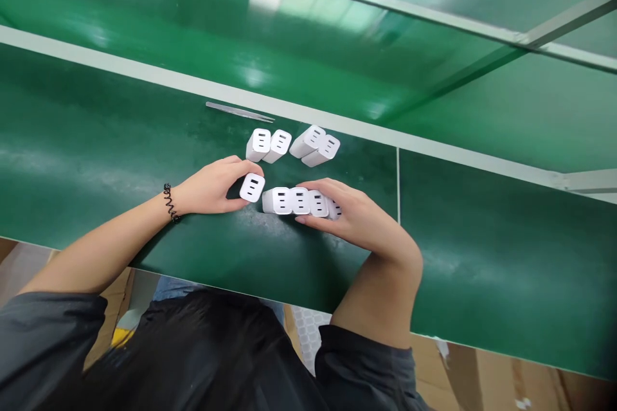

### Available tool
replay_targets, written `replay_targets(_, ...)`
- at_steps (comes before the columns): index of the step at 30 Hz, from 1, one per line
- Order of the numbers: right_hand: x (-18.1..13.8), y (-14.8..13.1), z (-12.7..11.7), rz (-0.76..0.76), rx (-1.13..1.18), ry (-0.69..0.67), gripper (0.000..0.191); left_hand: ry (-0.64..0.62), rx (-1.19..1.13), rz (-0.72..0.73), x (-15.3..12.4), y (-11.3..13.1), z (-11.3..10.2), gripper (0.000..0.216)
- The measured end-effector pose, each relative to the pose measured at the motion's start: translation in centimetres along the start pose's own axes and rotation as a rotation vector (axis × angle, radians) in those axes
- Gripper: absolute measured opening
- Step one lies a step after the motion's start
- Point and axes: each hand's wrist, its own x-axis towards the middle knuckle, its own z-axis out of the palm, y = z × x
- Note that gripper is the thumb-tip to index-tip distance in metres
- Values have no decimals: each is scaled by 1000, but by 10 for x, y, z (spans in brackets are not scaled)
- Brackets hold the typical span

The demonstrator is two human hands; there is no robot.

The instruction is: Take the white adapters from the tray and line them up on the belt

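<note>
A white USB charger (pixel 252 187) is pinched between the thumb and fingers of my left hand (pixel 219 186), its port end facing up. To its right, several matching chargers stand pressed side by side in a row (pixel 290 201). My right hand (pixel 354 215) is closed around the right part of this row, thumb on the near side and fingers on the far side; its palm partly hides the last charger. Behind my hands are a left pair of chargers (pixel 268 145) and a right pair (pixel 315 145), all with ports showing and leaning a little.
Metal tweezers (pixel 240 112) lie on the green tabletop (pixel 457 256) behind the chargers. A pale rail (pixel 193 82) runs along the back, with a shiny green panel (pixel 202 31) beyond it. A seam (pixel 398 186) crosses the table on the right. Cardboard (pixel 446 372) shows below the front edge.
</note>
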Motion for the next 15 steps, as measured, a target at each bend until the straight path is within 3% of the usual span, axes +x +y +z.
replay_targets(9,0,1,0,3,2,4,47,140,-12,17,-1,-3,-14,31)
replay_targets(15,0,1,1,-16,-14,11,46,175,65,-102,-2,-8,-28,34)
